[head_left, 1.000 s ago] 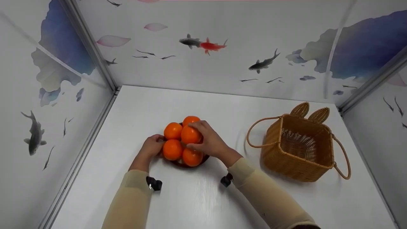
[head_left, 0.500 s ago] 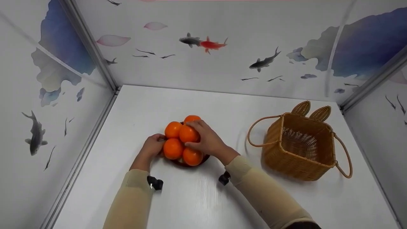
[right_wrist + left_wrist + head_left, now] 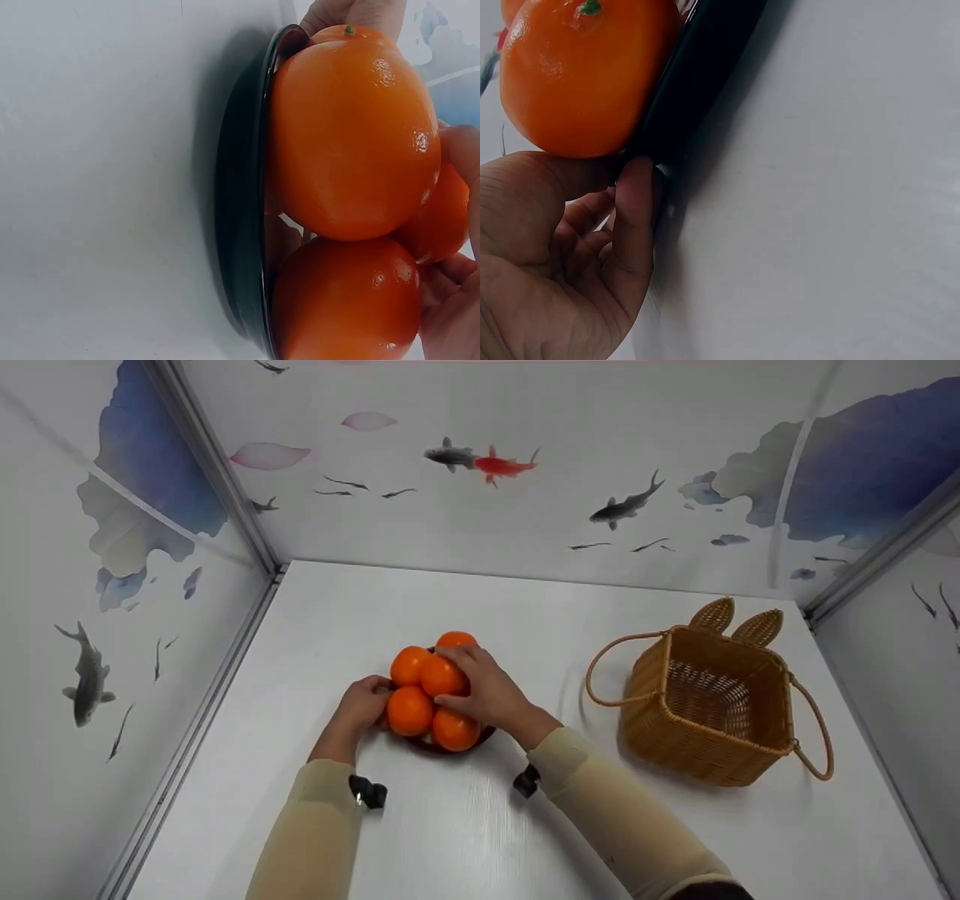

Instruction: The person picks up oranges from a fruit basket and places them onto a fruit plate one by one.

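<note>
Several glossy oranges sit in a shallow dark bowl (image 3: 241, 195) on the white table. My left hand (image 3: 361, 705) pinches the bowl's rim between thumb and fingers at its left side, just under one orange (image 3: 589, 79). On top of the pile, my right hand (image 3: 489, 690) grips another orange (image 3: 442, 675), thumb on the near side and fingers on the far side. That upper orange touches or nearly touches its neighbours; exact contact cannot be told. In the right wrist view, two larger-looking oranges (image 3: 352, 139) partly cover the gripped one.
A brown wicker basket (image 3: 675, 750) with two ear shapes and two side handles stands at the right; no contents show inside. White panels (image 3: 480, 532) painted with fish and petals enclose the table at the back and sides.
My right hand has shifted slightly left with the orange it grips, which now sits closer to the left oranges. The left hand stays on the bowl's rim.
</note>
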Demonstrator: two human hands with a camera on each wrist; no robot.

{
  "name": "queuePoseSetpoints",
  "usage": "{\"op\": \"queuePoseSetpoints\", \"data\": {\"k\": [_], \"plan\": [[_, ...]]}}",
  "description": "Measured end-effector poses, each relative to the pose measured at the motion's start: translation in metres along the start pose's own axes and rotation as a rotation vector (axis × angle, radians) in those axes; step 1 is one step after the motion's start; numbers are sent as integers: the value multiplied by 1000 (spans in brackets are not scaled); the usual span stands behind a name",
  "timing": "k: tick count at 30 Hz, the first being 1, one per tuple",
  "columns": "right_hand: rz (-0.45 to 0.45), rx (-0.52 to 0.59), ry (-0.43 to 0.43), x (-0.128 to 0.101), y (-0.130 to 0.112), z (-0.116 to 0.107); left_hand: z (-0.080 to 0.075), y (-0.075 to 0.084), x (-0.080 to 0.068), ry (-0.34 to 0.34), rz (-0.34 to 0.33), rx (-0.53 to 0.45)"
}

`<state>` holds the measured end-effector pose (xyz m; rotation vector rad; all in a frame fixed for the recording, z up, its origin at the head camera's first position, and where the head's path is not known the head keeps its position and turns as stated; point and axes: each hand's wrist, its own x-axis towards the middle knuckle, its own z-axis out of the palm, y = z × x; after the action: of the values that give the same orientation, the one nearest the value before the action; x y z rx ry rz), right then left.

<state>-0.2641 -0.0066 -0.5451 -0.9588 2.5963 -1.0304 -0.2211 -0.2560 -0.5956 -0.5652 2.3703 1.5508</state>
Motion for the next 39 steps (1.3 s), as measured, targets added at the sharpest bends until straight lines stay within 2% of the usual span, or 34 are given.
{"op": "queuePoseSetpoints", "data": {"k": [9,14,20,27,34,39], "plan": [[30,-7,-18,-2,-1,0,-2,-1,2,-15,13,36],[33,3,-23,-4,0,-6,-1,-1,3,-18,6,23],[12,16,6,-10,4,-14,-1,0,5,-26,-3,-12],[29,19,35,-21,10,-22,-6,1,6,-35,1,8],[7,-17,69,-36,15,-41,-12,1,7,-59,-14,18],[-2,-71,96,-45,17,-60,-16,0,8,-74,-46,-31]]}}
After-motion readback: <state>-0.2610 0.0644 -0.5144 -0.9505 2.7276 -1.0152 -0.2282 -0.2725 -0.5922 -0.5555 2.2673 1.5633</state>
